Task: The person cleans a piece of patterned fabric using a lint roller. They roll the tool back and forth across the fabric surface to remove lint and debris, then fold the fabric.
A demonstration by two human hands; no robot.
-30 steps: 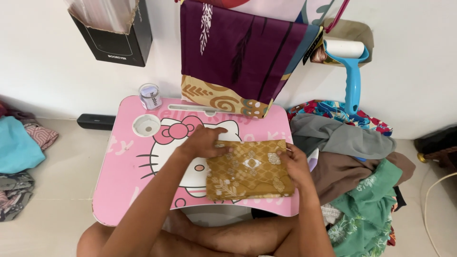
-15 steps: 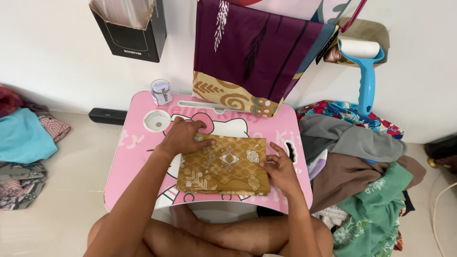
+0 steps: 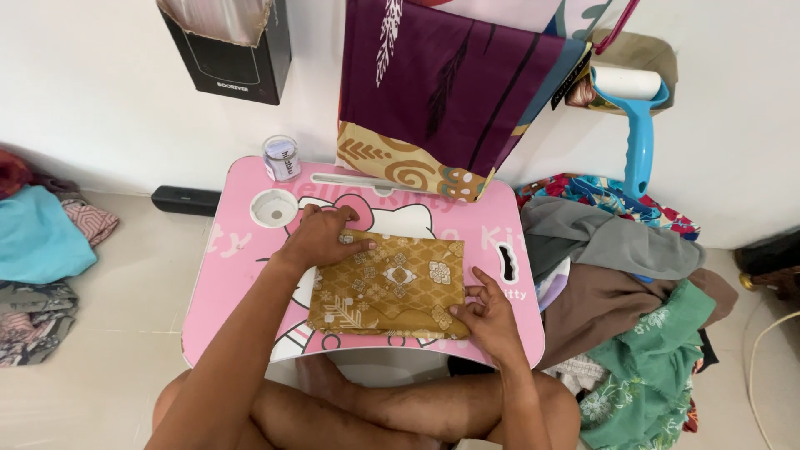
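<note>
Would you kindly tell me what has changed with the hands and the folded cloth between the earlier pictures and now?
The left hand slid from the cloth's top middle to its upper left corner and presses there. The right hand moved from the right edge down to the lower right corner. The folded mustard patterned cloth looks flatter. It stays on the pink lap table; the small jar has not moved.

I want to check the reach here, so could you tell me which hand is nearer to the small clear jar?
Left. The left hand rests on the folded cloth's far left corner, just below the jar; the right hand is at the near right corner.
</note>
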